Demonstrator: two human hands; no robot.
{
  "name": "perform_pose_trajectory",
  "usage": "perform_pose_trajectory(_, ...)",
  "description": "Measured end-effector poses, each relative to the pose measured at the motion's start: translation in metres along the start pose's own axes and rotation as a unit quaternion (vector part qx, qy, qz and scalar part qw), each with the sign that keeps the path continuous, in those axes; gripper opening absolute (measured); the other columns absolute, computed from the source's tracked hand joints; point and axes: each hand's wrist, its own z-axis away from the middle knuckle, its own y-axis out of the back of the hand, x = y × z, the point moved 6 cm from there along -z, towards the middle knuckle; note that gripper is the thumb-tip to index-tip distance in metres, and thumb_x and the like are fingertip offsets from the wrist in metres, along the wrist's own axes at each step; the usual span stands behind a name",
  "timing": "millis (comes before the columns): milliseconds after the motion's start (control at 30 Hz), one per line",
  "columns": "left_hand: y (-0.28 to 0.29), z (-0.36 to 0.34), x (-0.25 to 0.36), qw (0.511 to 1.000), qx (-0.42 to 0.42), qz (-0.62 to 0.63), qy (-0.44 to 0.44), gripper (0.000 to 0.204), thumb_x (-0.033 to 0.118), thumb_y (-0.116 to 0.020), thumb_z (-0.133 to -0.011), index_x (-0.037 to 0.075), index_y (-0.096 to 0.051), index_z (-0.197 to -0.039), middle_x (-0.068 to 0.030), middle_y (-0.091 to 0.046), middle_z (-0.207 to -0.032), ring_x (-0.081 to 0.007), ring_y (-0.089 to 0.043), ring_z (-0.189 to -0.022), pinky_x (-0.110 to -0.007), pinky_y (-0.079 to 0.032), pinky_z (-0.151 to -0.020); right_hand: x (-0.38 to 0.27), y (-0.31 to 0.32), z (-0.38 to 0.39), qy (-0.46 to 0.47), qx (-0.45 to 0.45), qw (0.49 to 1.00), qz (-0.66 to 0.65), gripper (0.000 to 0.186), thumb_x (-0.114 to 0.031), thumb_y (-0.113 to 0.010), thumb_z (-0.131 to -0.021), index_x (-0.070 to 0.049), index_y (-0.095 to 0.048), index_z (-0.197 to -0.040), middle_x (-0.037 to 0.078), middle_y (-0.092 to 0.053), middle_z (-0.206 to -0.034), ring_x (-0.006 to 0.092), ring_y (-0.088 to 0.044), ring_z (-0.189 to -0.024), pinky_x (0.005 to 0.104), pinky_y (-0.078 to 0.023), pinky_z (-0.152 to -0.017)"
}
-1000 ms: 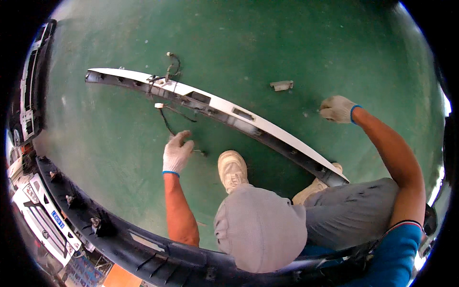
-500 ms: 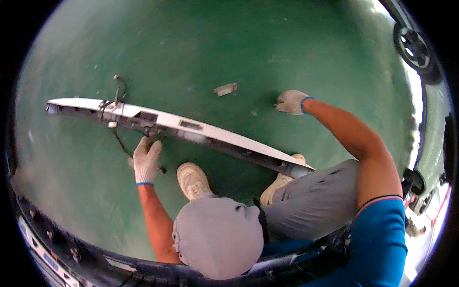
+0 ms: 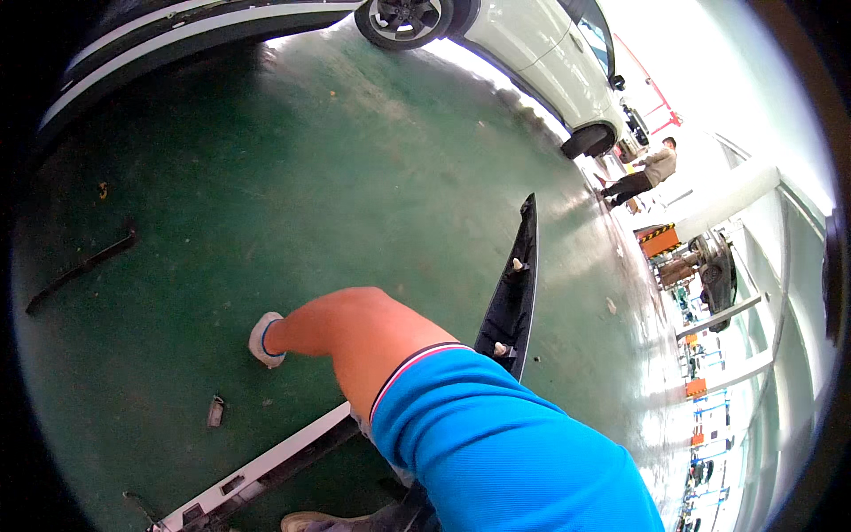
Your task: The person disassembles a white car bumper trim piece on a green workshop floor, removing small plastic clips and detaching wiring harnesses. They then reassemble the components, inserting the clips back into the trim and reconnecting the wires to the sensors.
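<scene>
Grip impossible to tell, the gloved right hand (image 3: 265,340) hangs over green floor (image 3: 372,222), a pale car (image 3: 525,40) beyond

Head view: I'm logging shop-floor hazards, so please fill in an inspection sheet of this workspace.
Surface: green floor, scattered specks, bright reflections at right.
Job's things: white trim strip with cut-outs, lying low in the picture, running to the lower edge.
Clutter: small grey piece beyond the strip; long dark bar at far left; yellow scrap near it.
Hands: right hand gloved, above the floor, its grip hidden; left hand not in view.
Cables: thin dark strand by the strip's lower-left end, kind unclear.
Surroundings: dark panel with pale fittings past the blue sleeve; pale car; person standing in the background.
</scene>
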Motion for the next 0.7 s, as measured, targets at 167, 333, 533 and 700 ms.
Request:
perform_pose_trajectory(167,0.01,-0.008,-0.011,1.0,0.012,-0.006,0.027,0.05,0.017,-0.064,-0.101,-0.006,-0.057,-0.145,-0.0167,-0.064,-0.143,-0.0236,-0.059,-0.131,-0.038,-0.047,-0.107,0.015,0.028,0.025,0.006,0.013,1.0,-0.002,0.03,-0.04,-0.067,-0.09,-0.017,-0.082,-0.105,0.008,-0.078,-0.103,0.0275,-0.074,-0.095,0.0481,-0.06,-0.079)
perform_pose_trajectory(333,0.026,-0.005,-0.013,0.998,0.009,0.036,0.042,0.051,0.018,-0.064,-0.1,-0.006,-0.057,-0.145,-0.017,-0.064,-0.143,-0.0237,-0.058,-0.131,-0.039,-0.048,-0.106,0.034,0.044,0.059,0.001,0.012,0.998,-0.064,0.038,-0.038,-0.067,-0.093,-0.009,-0.076,-0.116,0.011,-0.075,-0.112,0.0303,-0.073,-0.105,0.0469,-0.06,-0.085)
perform_pose_trajectory(533,0.022,0.016,-0.048,0.999,0.021,-0.035,-0.012,0.032,0.015,-0.068,-0.097,-0.005,-0.071,-0.121,-0.0123,-0.075,-0.111,-0.0186,-0.067,-0.096,-0.031,-0.054,-0.088,0.025,0.061,0.122,-0.027,0.08,0.993,-0.076,0.043,-0.027,-0.065,-0.088,-0.01,-0.067,-0.128,0.016,-0.07,-0.121,0.0352,-0.068,-0.11,0.0479,-0.055,-0.094)
perform_pose_trajectory(700,-0.041,0.054,-0.05,0.997,-0.038,-0.03,-0.058,0.027,0.013,-0.071,-0.095,-0.003,-0.073,-0.116,-0.0115,-0.076,-0.103,-0.0137,-0.068,-0.092,-0.03,-0.055,-0.082,-0.029,0.04,0.115,0.05,0.183,0.968,-0.165,0.038,-0.022,-0.064,-0.086,-0.013,-0.067,-0.123,0.014,-0.07,-0.116,0.0365,-0.067,-0.108,0.0503,-0.055,-0.088)
